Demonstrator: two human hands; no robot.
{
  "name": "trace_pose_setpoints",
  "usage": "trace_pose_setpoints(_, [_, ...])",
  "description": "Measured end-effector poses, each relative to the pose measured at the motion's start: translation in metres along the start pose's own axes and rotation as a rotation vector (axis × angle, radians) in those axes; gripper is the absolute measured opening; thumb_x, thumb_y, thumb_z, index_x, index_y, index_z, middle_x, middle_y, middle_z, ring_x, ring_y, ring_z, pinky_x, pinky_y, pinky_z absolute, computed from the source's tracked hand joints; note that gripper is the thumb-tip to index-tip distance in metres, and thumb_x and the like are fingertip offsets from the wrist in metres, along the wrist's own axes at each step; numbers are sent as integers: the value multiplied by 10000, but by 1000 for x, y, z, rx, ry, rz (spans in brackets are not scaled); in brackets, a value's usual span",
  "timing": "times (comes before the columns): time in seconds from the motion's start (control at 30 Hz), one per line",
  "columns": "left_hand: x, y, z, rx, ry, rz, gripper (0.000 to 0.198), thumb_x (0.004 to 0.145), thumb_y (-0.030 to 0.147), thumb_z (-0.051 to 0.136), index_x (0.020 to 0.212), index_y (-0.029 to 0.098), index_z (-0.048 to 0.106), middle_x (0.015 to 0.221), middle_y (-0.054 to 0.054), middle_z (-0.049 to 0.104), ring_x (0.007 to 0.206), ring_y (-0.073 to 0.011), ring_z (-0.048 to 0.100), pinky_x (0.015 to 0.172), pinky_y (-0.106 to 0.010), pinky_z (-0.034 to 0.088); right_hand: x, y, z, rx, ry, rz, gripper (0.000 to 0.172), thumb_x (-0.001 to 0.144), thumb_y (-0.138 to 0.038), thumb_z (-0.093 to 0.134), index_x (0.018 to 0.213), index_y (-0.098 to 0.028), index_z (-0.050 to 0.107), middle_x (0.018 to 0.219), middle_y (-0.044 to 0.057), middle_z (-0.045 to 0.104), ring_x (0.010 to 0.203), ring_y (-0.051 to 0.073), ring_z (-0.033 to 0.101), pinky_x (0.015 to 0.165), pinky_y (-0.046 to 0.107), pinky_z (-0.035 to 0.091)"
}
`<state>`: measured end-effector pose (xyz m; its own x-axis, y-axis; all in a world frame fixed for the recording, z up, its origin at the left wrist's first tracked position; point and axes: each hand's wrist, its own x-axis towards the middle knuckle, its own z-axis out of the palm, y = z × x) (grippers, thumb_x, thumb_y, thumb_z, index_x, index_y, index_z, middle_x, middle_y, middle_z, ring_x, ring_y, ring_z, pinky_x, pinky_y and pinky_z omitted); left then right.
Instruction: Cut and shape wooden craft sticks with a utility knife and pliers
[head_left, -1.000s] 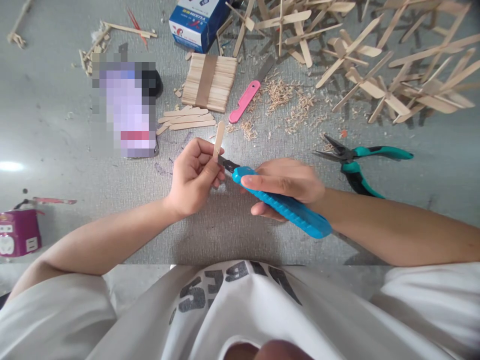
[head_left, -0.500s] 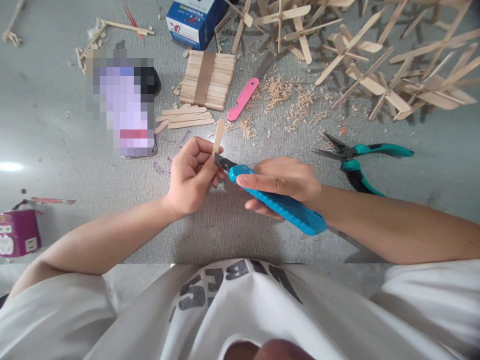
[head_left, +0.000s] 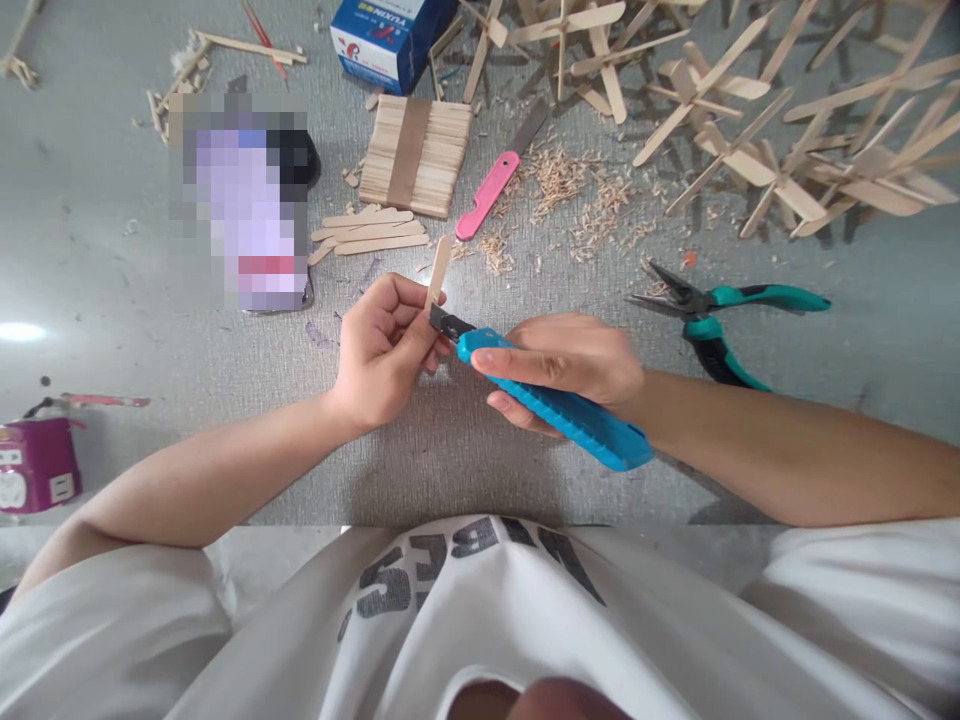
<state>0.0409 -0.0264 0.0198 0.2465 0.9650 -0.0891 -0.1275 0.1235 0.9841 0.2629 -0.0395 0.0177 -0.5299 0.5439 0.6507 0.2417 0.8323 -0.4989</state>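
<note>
Between the thumb and fingers of my left hand (head_left: 388,345) is a wooden craft stick (head_left: 441,268), its rounded end pointing up and away from me. My right hand (head_left: 574,365) is wrapped round a blue utility knife (head_left: 559,405). The knife's short dark blade (head_left: 444,320) lies against the stick, right beside my left thumb. My fingers hide the stick's lower end. Beyond my left hand lie several loose craft sticks (head_left: 375,232) and a banded bundle of sticks (head_left: 442,160). A pink folding knife (head_left: 489,195) lies open near small wood shavings (head_left: 559,180).
Teal-handled pliers (head_left: 694,305) lie with jaws apart beyond my right forearm. Crossed-stick assemblies (head_left: 772,180) fill the far right. A blue-and-white box (head_left: 379,45) stands at the back, a blurred-out lilac object (head_left: 247,210) lies left, and a purple block (head_left: 41,465) sits at the left edge.
Both hands keep the same grip, and the blade stays against the stick with hardly any movement. The view has shifted very slightly.
</note>
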Motion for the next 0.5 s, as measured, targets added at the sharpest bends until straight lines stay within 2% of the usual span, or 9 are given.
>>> trace_pose_setpoints(0.13, [-1,-2,-1,38,-20,-14,376,934,514,868,933,224,629,629,26,719,464,-115,637,428,-220,505,-2,-1,-3,40,8,49,693,1019,-171,748,1644,-343,502,661,-101,663,511,140,635,539,262,571])
trace_pose_setpoints(0.33, [-1,-2,-2,55,-13,-4,375,945,505,860,910,223,616,603,28,706,456,-113,635,417,-213,496,-5,2,-6,22,-40,15,525,1066,-165,733,1559,-267,585,846,-45,803,678,117,761,666,229,629])
trace_pose_setpoints(0.5, [-1,-1,-2,78,-9,-15,344,953,475,850,926,226,614,583,38,688,445,-116,626,404,-212,476,-7,4,-3,-5,-37,-2,460,1073,-174,723,1513,-277,635,926,-33,850,730,122,802,702,220,652])
